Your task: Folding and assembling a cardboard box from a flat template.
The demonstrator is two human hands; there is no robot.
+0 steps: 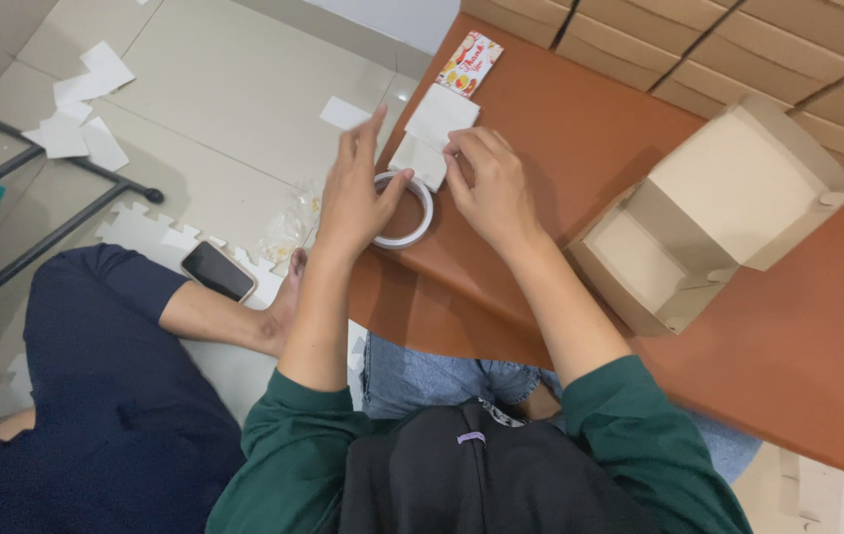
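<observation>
A single head-worn camera looks steeply down from just above the person's chest, close to both hands. It faces forward over the near corner of the tabletop [580,129], with floor [234,89] on the left and stacked cartons [738,40] along the far edge.

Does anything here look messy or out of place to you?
Yes: white paper scraps lie scattered over the tiled floor, and a phone lies down there too. On the table, the left hand touches a tape roll, the right hand a white piece. The open cardboard box looks undamaged.
</observation>
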